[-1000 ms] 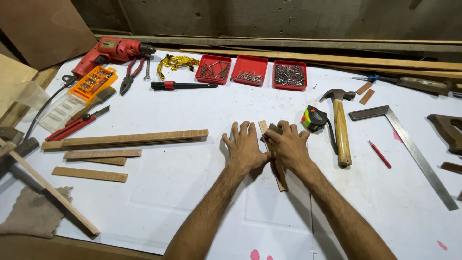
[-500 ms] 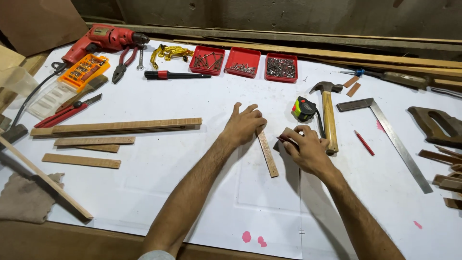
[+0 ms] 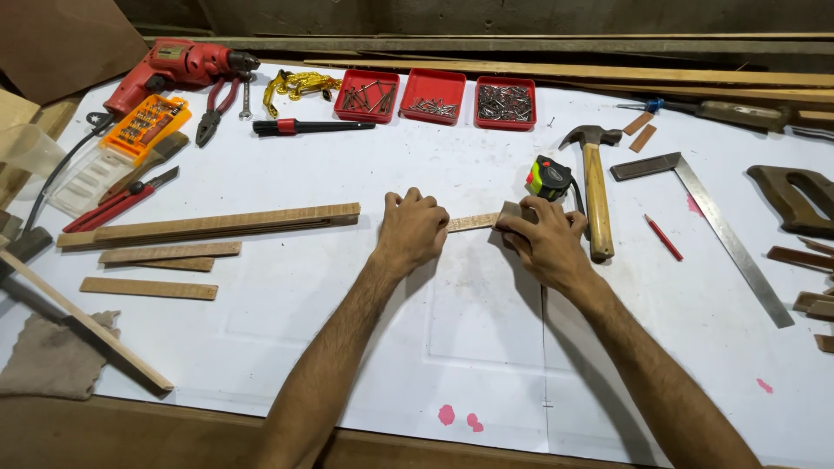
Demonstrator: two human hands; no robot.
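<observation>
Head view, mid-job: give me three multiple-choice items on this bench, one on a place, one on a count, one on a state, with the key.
1. Where does the hammer lie?
A. Just right of the right hand
B. Left of the drill
C. Inside a tray

2. How many red trays stand in the row at the back of the white table?
A. One
B. Three
C. Five

3. What is the state of the left hand?
A. Raised in the air, empty
B. Gripping the pliers
C. Pressed down on the thin wooden strip

Key:
1 A, its wooden handle runs beside the right hand, head toward the back.
2 B, three trays stand side by side, each holding small metal pieces.
3 C, the fingers curl over the strip's left part, and the strip shows between the two hands.
</observation>
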